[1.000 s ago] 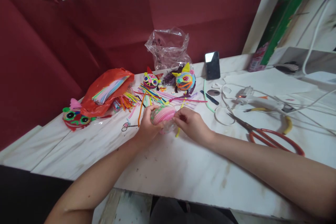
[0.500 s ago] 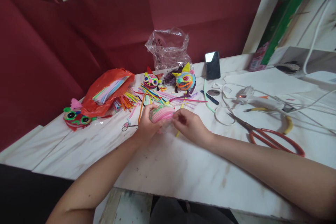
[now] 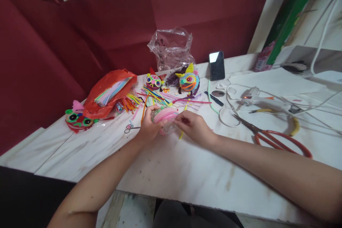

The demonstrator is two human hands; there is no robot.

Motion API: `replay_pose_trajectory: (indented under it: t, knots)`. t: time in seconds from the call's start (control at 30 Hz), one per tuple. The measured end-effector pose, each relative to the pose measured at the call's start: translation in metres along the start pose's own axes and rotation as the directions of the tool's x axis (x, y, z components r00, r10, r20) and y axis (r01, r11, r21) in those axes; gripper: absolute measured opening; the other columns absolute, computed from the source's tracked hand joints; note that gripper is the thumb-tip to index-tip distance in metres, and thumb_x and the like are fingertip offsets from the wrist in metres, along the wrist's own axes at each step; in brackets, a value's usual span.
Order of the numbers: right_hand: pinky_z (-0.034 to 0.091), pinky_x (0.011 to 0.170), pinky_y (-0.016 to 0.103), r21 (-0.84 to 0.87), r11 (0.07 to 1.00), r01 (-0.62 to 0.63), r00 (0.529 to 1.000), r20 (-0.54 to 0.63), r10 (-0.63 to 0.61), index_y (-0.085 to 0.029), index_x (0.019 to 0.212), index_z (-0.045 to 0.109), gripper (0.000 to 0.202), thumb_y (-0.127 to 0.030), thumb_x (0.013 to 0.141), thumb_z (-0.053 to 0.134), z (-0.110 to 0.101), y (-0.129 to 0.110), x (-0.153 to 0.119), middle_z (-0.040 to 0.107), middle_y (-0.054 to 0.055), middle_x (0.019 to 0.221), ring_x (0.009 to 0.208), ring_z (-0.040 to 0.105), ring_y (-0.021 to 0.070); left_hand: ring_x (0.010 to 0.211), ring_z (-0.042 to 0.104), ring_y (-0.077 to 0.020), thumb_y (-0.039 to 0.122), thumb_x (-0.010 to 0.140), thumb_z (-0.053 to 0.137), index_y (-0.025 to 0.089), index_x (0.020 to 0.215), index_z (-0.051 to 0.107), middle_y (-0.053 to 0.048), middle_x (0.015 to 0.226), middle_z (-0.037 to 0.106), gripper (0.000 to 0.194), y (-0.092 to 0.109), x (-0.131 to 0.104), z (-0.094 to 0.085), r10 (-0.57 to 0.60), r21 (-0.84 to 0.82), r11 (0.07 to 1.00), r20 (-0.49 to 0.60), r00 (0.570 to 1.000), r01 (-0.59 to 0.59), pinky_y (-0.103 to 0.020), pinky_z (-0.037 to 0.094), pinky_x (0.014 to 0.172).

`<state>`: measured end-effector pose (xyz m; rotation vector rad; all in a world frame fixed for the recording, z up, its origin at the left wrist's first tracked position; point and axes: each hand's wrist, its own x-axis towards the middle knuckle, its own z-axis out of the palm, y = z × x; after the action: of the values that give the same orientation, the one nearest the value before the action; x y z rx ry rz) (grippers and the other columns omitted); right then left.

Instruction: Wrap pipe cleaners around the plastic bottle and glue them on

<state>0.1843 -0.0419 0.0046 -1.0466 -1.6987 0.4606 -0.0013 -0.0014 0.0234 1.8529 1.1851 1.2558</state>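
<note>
My left hand (image 3: 149, 124) is closed round the left side of a rounded craft piece (image 3: 165, 114), which is covered with pink pipe cleaners in curved rows and has some green at its upper left. Its lower part looks clear, like plastic. At its right edge my right hand (image 3: 192, 125) has thumb and fingers pinched together; whatever lies between the fingertips is too small to make out. Behind the piece, loose pipe cleaners (image 3: 152, 96) of many colours are spread. Small scissors (image 3: 131, 128) lie just left of my left hand.
Finished animal heads (image 3: 79, 118) stand at the left and back. A red bag (image 3: 107, 82) holds pipe cleaners. A clear bag (image 3: 173, 48) and a phone (image 3: 216, 66) lean at the back. To the right are a glue gun (image 3: 256, 100), its cable, and large orange-handled scissors (image 3: 278, 139).
The pink piece has turned slightly, showing more of its clear lower part. My right hand has shifted a little, its fingertips still at the piece's right edge.
</note>
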Motion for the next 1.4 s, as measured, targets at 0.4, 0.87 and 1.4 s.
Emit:
replay_pose_trajectory:
  t: [0.4, 0.87, 1.4]
  knots:
    - [0.038, 0.054, 0.024, -0.071, 0.997, 0.010, 1.000, -0.023, -0.011, -0.020, 0.066, 0.052, 0.014, -0.016, 0.080, 0.056, -0.004, -0.004, 0.003, 0.055, -0.002, 0.061, 0.056, 0.048, 0.0115, 0.102, 0.054, -0.0216, 0.036, 0.062, 0.073, 0.021, 0.107, 0.049, -0.005, 0.108, 0.055, 0.053, 0.001, -0.005, 0.002, 0.026, -0.039, 0.999, 0.055, 0.998, -0.024, -0.034, 0.043, 0.090]
    - [0.036, 0.055, 0.024, -0.110, 0.994, 0.000, 1.000, -0.010, -0.001, -0.021, 0.065, 0.048, 0.015, -0.018, 0.079, 0.053, -0.007, -0.008, 0.005, 0.052, -0.003, 0.060, 0.055, 0.045, 0.0116, 0.106, 0.055, -0.0230, 0.055, 0.082, 0.054, 0.020, 0.111, 0.051, -0.008, 0.109, 0.059, 0.045, -0.011, -0.004, 0.002, 0.047, -0.108, 0.994, 0.114, 0.992, -0.035, -0.037, 0.044, 0.092]
    - [0.038, 0.055, 0.024, -0.153, 0.987, 0.055, 0.998, 0.028, -0.052, -0.021, 0.068, 0.048, 0.014, -0.016, 0.080, 0.053, -0.009, -0.014, 0.001, 0.054, -0.001, 0.063, 0.057, 0.049, 0.0120, 0.092, 0.057, -0.0193, 0.042, 0.060, 0.076, 0.021, 0.100, 0.050, -0.003, 0.101, 0.058, 0.052, 0.012, -0.006, 0.002, -0.064, -0.079, 0.994, 0.094, 0.994, 0.071, -0.031, 0.046, 0.078]
